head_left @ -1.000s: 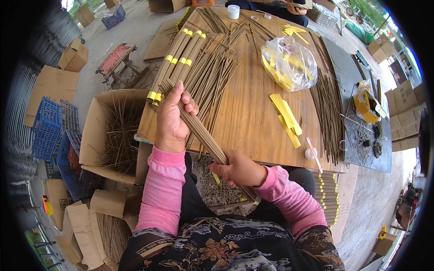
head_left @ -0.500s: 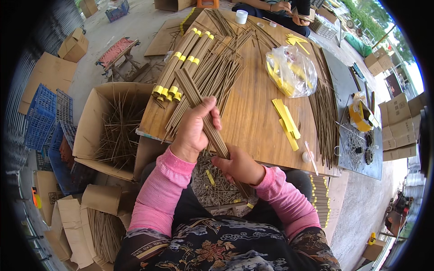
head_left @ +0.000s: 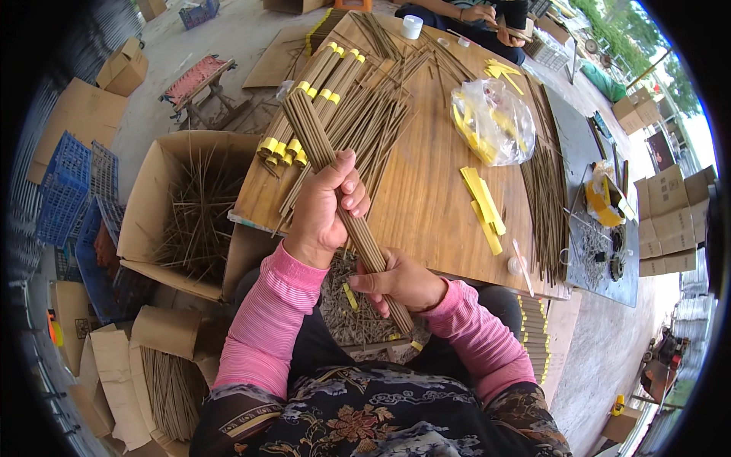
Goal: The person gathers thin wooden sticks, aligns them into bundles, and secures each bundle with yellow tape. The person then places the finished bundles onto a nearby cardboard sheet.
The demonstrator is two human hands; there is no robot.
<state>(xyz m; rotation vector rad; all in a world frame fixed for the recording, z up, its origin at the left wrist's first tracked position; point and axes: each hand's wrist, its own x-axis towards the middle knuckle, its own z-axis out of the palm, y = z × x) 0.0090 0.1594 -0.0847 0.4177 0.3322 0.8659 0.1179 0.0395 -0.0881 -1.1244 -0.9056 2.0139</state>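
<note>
A loose bundle of thin brown incense sticks (head_left: 316, 133) slants across in front of me, its upper end over the table and its lower end above my lap. My left hand (head_left: 327, 202) is wrapped round its middle, thumb on top. Lower down, my right hand (head_left: 407, 280) grips the same bundle, thumb across it. No band shows on these sticks. Just beyond, several finished-looking bundles (head_left: 308, 99) with yellow paper bands lie on the wooden table (head_left: 426, 206), beside a spread of loose sticks (head_left: 381, 126).
Yellow paper strips (head_left: 482, 206) and a clear plastic bag (head_left: 495, 122) of yellow pieces lie right of centre. A small white jar (head_left: 518, 265) sits near the front edge. At left stands a cardboard box (head_left: 141, 213) of sticks. Across the table a person (head_left: 487, 15) sits.
The bundle's upper end has swung slightly left and its sticks have fanned a little wider. Both hands keep hold of it. The view has shifted slightly.
</note>
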